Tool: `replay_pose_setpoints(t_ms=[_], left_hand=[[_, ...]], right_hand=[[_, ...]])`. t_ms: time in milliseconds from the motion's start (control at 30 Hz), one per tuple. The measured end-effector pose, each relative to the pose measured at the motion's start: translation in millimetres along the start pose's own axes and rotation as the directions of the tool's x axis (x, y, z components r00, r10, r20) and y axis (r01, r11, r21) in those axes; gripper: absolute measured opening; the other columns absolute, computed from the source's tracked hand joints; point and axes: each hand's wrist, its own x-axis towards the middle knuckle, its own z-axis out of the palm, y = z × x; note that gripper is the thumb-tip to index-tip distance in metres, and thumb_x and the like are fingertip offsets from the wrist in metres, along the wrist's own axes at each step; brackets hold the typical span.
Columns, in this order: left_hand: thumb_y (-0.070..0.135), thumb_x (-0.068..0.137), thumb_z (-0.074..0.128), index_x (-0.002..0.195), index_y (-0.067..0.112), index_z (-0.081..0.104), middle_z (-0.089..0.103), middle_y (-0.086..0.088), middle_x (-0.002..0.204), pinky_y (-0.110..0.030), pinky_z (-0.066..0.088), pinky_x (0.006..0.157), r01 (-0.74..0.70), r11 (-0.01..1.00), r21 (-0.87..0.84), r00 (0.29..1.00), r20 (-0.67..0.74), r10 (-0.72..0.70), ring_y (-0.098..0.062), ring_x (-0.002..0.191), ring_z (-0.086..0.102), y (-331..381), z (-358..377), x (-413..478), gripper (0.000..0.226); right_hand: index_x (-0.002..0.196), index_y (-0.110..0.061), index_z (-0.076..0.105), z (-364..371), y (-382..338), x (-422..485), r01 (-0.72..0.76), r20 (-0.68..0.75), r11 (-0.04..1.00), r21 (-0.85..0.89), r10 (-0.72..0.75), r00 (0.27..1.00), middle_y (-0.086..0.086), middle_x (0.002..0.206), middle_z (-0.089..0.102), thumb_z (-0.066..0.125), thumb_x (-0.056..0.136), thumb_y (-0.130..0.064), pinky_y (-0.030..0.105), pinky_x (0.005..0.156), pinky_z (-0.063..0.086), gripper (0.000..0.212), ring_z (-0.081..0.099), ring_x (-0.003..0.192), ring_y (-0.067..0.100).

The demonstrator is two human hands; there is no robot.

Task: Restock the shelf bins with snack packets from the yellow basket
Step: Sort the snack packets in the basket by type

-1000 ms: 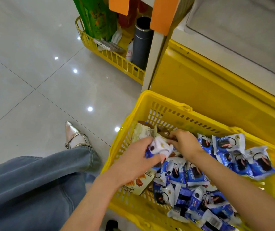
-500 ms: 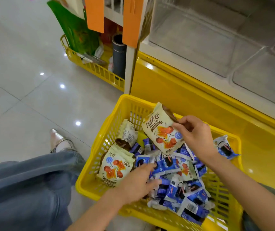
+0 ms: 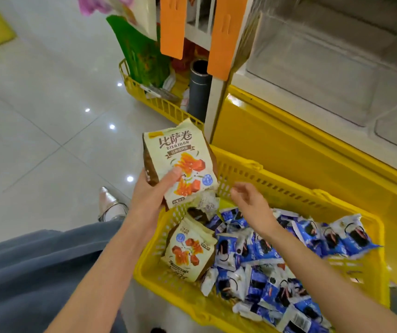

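Cream and brown, with orange pieces printed on its front, the large foil snack packet (image 3: 180,162) now stands upright in the left hand (image 3: 150,198) at the centre of the frame, lifted above the near-left corner of the yellow plastic mesh basket (image 3: 291,188). Half a second ago it was the right hand that pinched this packet by its top corner while the left lay flat on the heap; the packet has been passed across. The left hand's thumb presses the printed face and its fingers wrap round behind, so the grip is clamped on the packet.

The right hand (image 3: 250,200), just right of centre, has let go: its fingers are loosely spread, hold nothing and hover over the basket's contents. A second matching cream packet (image 3: 190,251) lies against the basket's left wall, and a heap of small blue-and-white wrapped snacks (image 3: 264,263) fills the lower right — none of them gripped.

My reading is that the handover frees the right hand to fetch another packet, perhaps the matching one, so that several go up together. The clear plastic shelf bins (image 3: 325,68) in the upper right look bare, and nothing has reached them yet — restocking has barely begun.

At lower left are a blue denim leg (image 3: 36,272) and a silver pointed shoe (image 3: 108,203) on the pale floor tiles (image 3: 36,116).
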Motion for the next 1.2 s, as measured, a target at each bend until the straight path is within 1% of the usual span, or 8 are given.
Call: replay_pose_setpoints(t_ms=[100,367,600,733,867,933,1067,1200], left_hand=[[0.040,0.053,0.077,0.123,0.016,0.053,0.072,-0.003,0.103,-0.032,0.058,0.068,-0.010,1.000,0.008,0.998,-0.069,0.010,-0.020,0.089,0.070,2.6,-11.9,11.9,0.078],[0.036,0.058,0.075,0.123,0.016,0.053,0.072,-0.001,0.102,-0.026,0.056,0.063,0.023,1.000,-0.018,0.998,-0.051,-0.024,-0.020,0.089,0.070,-6.1,-12.8,31.6,0.072],[0.039,0.056,0.075,0.123,0.018,0.053,0.071,-0.002,0.106,-0.028,0.056,0.066,0.047,0.999,0.005,0.998,-0.039,-0.047,-0.021,0.091,0.070,-10.6,-10.7,41.8,0.074],[0.040,0.056,0.074,0.123,0.019,0.053,0.071,-0.002,0.107,-0.031,0.057,0.069,0.053,0.998,0.017,0.998,-0.041,-0.053,-0.021,0.092,0.070,-13.9,-12.1,40.8,0.073],[0.038,0.059,0.074,0.124,0.019,0.052,0.070,-0.003,0.107,-0.032,0.057,0.069,0.065,0.998,0.024,0.998,-0.022,-0.064,-0.022,0.092,0.069,-16.2,-11.5,35.0,0.071],[0.038,0.058,0.074,0.125,0.017,0.051,0.070,-0.004,0.107,-0.032,0.057,0.068,0.070,0.997,0.037,0.997,-0.019,-0.069,-0.022,0.091,0.070,-15.7,-11.0,31.3,0.073],[0.037,0.057,0.074,0.123,0.017,0.052,0.072,-0.002,0.102,-0.026,0.056,0.061,0.051,0.998,0.046,0.999,-0.022,-0.050,-0.020,0.087,0.071,-11.1,-9.8,23.2,0.072],[0.039,0.056,0.075,0.121,0.019,0.053,0.072,0.001,0.100,-0.026,0.056,0.062,0.025,0.998,0.049,0.999,-0.032,-0.023,-0.019,0.087,0.071,-8.2,-8.5,14.1,0.072]], right_hand=[[0.143,-0.006,0.025,31.7,28.9,28.6,-0.226,0.132,0.971,-0.082,0.236,0.963,0.011,0.147,0.035,0.051,0.094,-0.033,0.033,0.103,0.037,0.062,0.045,0.126,0.023],[0.147,-0.007,0.010,88.0,42.4,79.7,-0.276,0.155,0.937,-0.215,0.312,0.937,0.010,0.152,0.024,0.064,0.081,-0.050,0.044,0.104,0.039,0.095,0.035,0.134,0.032],[0.130,-0.006,0.036,67.4,66.7,82.7,-0.319,0.071,0.947,-0.037,0.321,0.944,0.013,0.120,0.058,0.065,0.083,-0.011,0.029,0.079,0.045,0.055,0.058,0.099,0.023],[0.130,-0.003,0.037,43.7,88.1,69.2,-0.342,0.006,0.936,-0.084,0.344,0.939,0.018,0.124,0.056,0.052,0.086,0.004,0.029,0.076,0.043,0.048,0.056,0.107,0.031],[0.140,-0.006,0.029,46.7,89.9,62.7,-0.427,0.006,0.886,0.177,0.433,0.901,0.013,0.135,0.050,0.057,0.092,-0.028,0.041,0.099,0.044,0.061,0.051,0.120,0.030],[0.138,-0.002,0.032,58.3,85.3,69.7,-0.462,-0.012,0.879,0.121,0.466,0.885,0.013,0.135,0.050,0.063,0.085,-0.041,0.040,0.102,0.042,0.073,0.049,0.122,0.030],[0.124,0.006,0.045,67.6,76.2,80.7,-0.480,-0.108,0.874,-0.074,0.472,0.875,0.021,0.120,0.058,0.061,0.088,-0.038,0.034,0.080,0.045,0.059,0.056,0.109,0.034],[0.113,0.004,0.047,52.4,62.8,67.1,-0.332,-0.156,0.934,-0.128,0.312,0.937,0.014,0.092,0.062,0.053,0.095,-0.026,0.027,0.061,0.039,0.035,0.059,0.083,0.030]])
